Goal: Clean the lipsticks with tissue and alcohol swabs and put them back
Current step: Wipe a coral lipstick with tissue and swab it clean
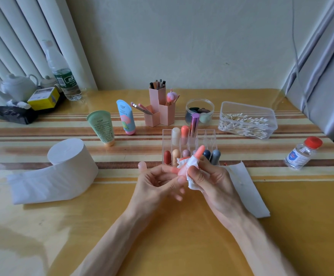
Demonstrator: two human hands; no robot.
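Observation:
An opened coral-pink lipstick [199,151] points up and away over the middle of the table. My left hand [158,181] holds its base between thumb and fingers. My right hand [208,179] pinches a crumpled white tissue [190,163] wrapped round the lipstick just below the bare tip. Right behind my hands stands a clear acrylic organiser [210,136] with several capped lipsticks in two rows. A flat tissue sheet [247,192] lies to the right of my right hand, a thin swab stick on it. The alcohol bottle [301,154] with a red cap stands far right.
A toilet roll [70,158] with a trailing sheet lies at left. Two cream tubes [102,126], pink pencil holders [162,108], a round jar [200,112] and a clear box of cotton swabs [245,120] stand behind the organiser. A water bottle, teapot and yellow box are far left.

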